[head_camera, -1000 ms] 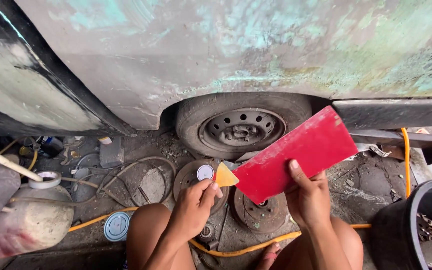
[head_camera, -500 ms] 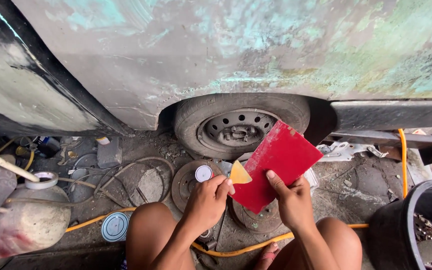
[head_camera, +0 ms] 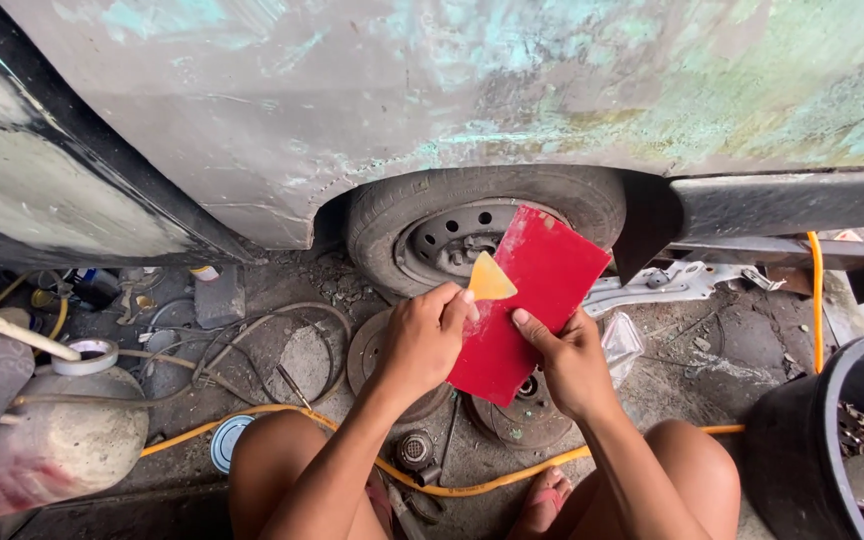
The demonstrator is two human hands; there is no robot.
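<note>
The person squats on the littered ground beside the car's rear wheel (head_camera: 472,235), and the risk I see is in the grip. The right hand (head_camera: 567,365) holds the red mixing board (head_camera: 527,300) only by its lower edge, thumb pressed flat on the face and the other fingers hidden behind it. The board stands tilted, its upper corner up in front of the tyre. A hard scrape could lever it out of that hold, and it would probably drop among the brake discs (head_camera: 517,420) and the yellow hose (head_camera: 472,485) below.

The left hand (head_camera: 422,340) pinches a small yellow spreader (head_camera: 490,280) between thumb and fingertips, knuckles curled, its tip lying against the board's left edge. It is a slight hold on a small thing; a slip would likely send it to the dirt, picking up grit.

Both forearms reach forward from between the knees, elbows in, wrists bent toward each other.
</note>
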